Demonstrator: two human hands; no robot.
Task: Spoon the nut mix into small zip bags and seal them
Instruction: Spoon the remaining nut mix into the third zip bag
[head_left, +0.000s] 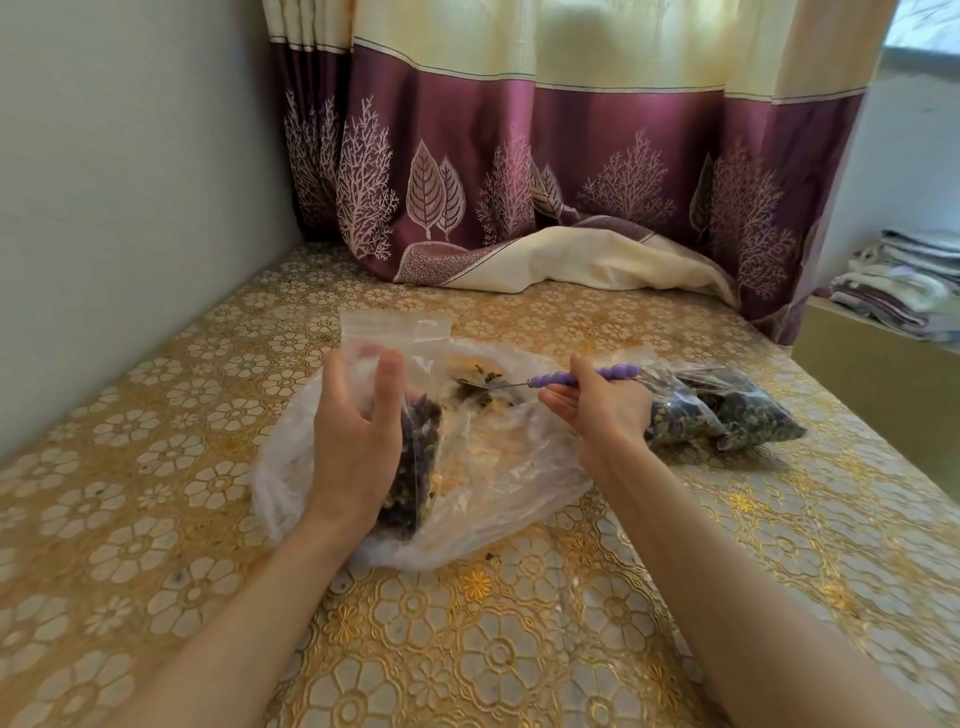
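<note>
Head view: a person stands over a table (156, 467) with a gold flowered cover, both bare arms reaching in; a purple curtain (571, 171) hangs behind

Small zip bag (410, 415): held upright in the left hand (353, 441), its lower part dark with nut mix, its clear top standing above the fingers; the mouth looks unsealed, though I cannot be sure

Left hand fingers: curled round the bag, thumb on the near face, the other fingers behind it and seen through the plastic

Spoon (550, 382): a metal bowl on a purple beaded handle, pinched in the right hand (597, 410) between thumb and fingers; the bowl points toward the small bag, over the big bag

Big bag (498, 467): thin clear plastic lying crumpled flat on the table, only a few scraps of mix left near the spoon

Filled bags (727, 410): packed bags lying on the table just beyond the right hand

How it handles: the small bag seems soft and limp, slick to the touch, light at the top and weighted low; I judge it best gripped round the filled part, leaving the zip strip free; a grip too high would likely let the mouth fold shut; loose nuts roll, so the spoon wants keeping level

Folded cloth (904, 280): stacked at the far right, off the table
</note>
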